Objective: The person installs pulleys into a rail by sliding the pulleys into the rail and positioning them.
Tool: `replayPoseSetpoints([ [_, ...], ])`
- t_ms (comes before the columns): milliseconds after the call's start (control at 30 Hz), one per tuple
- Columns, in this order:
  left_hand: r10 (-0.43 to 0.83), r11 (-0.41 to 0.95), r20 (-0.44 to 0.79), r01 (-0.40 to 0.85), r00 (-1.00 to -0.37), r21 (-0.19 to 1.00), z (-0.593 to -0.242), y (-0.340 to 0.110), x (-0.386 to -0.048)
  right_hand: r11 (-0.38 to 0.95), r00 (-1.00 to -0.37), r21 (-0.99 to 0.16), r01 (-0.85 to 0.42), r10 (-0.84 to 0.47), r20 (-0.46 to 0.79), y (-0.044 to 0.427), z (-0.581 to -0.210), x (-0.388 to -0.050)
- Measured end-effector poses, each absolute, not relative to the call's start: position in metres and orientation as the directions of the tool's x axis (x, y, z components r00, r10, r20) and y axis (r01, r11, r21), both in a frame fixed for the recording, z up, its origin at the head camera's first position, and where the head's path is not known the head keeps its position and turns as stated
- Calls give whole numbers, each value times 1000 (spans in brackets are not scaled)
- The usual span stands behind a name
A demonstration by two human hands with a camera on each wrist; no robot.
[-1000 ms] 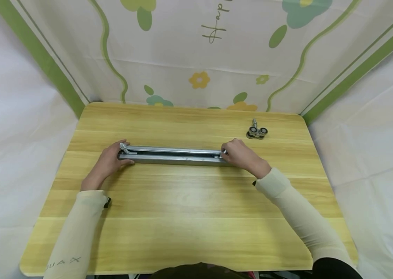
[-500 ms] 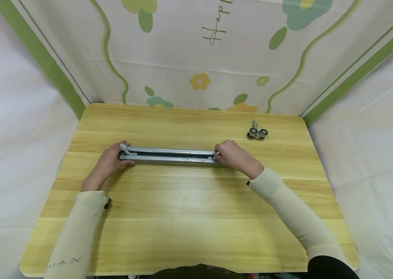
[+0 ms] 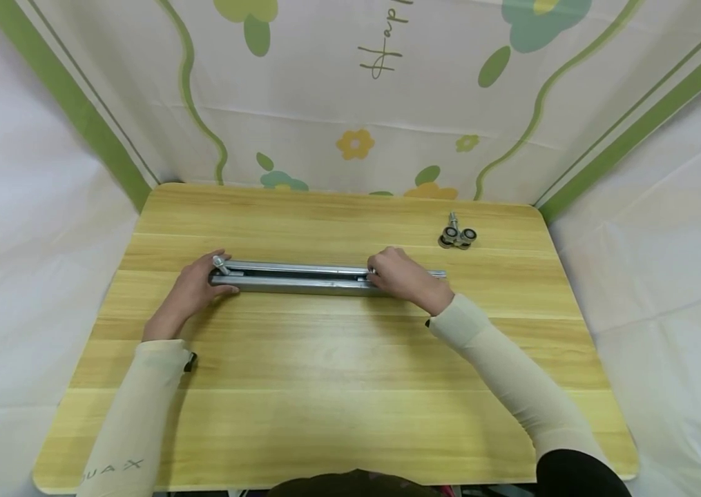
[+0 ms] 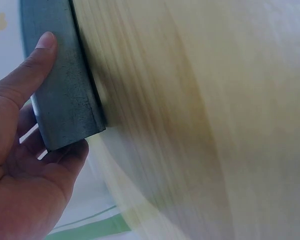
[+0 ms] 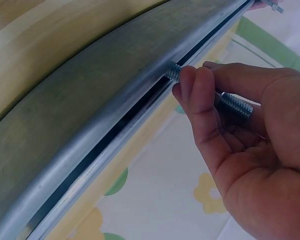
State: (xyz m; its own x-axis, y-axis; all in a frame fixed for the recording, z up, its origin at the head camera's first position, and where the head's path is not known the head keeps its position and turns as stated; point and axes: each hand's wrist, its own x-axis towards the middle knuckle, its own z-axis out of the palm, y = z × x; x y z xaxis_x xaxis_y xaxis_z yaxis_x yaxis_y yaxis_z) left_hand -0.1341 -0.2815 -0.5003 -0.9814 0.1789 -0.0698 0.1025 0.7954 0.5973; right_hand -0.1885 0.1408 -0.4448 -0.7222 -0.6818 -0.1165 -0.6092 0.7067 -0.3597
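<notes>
A long metal channel rail [image 3: 300, 284] lies across the table with its slot facing up. My left hand [image 3: 195, 290] grips its left end; in the left wrist view the thumb presses the rail's flat side [image 4: 65, 90] and the other fingers curl around the end. A bolt [image 3: 220, 264] stands tilted out of the slot there. Farther right, my right hand [image 3: 402, 277] pinches a threaded bolt [image 5: 236, 106] that sticks out of the slot. Whatever this bolt is fixed to inside the rail is mostly hidden. The rail's right end [image 3: 438, 274] shows beyond the right hand.
A roller trolley [image 3: 458, 237] with small wheels and an upright bolt sits at the back right of the wooden table [image 3: 325, 386]. White curtain [image 3: 300, 90] with printed flowers hangs behind the table and on both sides.
My right hand has slid left along the rail with the bolt in its fingers, uncovering the rail's right end. The left hand has stayed in place.
</notes>
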Motion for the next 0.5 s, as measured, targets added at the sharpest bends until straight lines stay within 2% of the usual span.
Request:
replayPoseSetpoints([
  [500, 181, 796, -59, 111, -982, 595, -499, -280, -134, 677, -693, -328, -659, -716, -88, 114, -446, -190],
])
